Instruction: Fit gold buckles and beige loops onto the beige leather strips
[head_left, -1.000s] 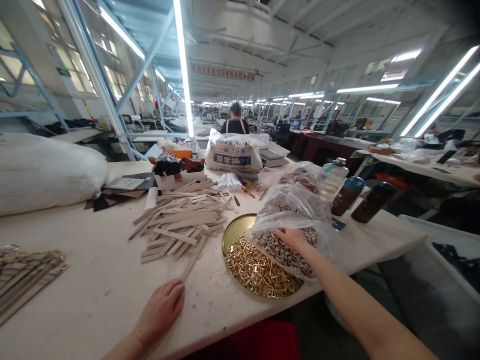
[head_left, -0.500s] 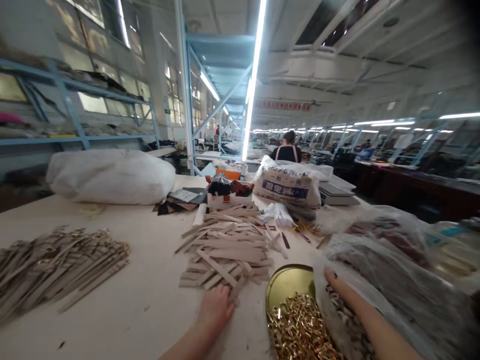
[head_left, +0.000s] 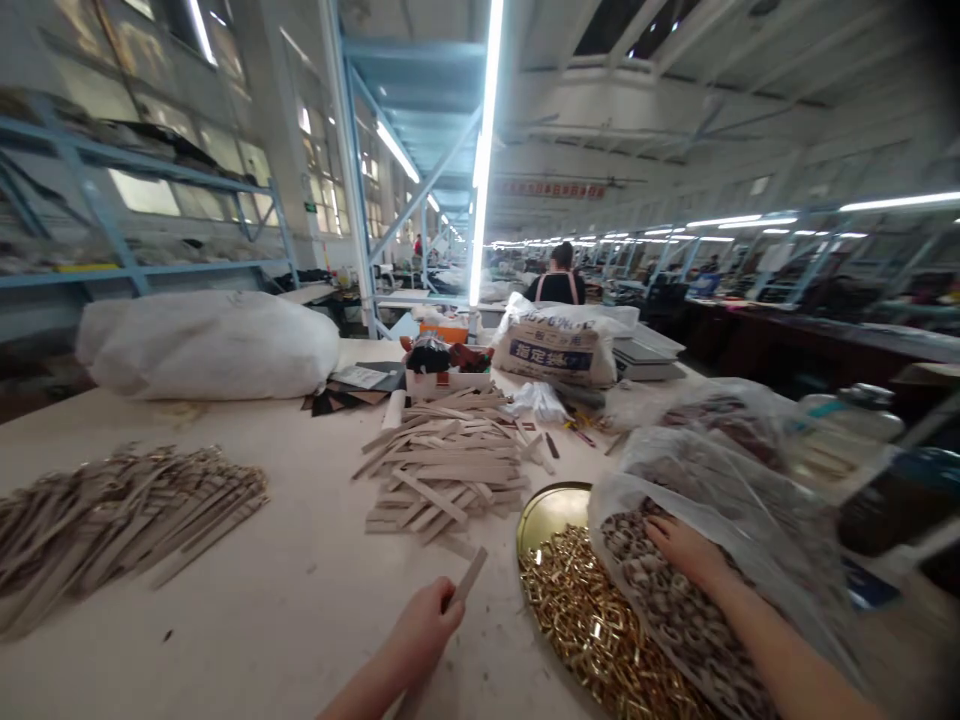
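Observation:
My left hand (head_left: 429,622) is closed around a flat beige-grey strip (head_left: 471,572), one end jutting up past the fingers and the other passing below the hand. Beyond it lies a heap of similar strips (head_left: 450,460). My right hand (head_left: 682,550) reaches into a clear plastic bag (head_left: 697,455) full of small grey-brown loops (head_left: 652,590). Its fingers are bent together among the loops; whatever they pinch is hidden. Beside the bag, a gold-coloured oval tray (head_left: 551,505) carries many small shiny gold metal pieces (head_left: 585,600).
At the left is a pile of strips with gold fittings (head_left: 142,520). A large white bundle (head_left: 210,345) stands behind it. Further back are a box of dark items (head_left: 442,380), a printed white sack (head_left: 555,345) and a lidded clear container (head_left: 844,430). A person (head_left: 559,280) sits beyond the table.
My left hand has drawn a strip off the heap toward me. My right hand is now among the loops, and the bag's mouth lies wider, showing more of them. The view has shifted slightly.

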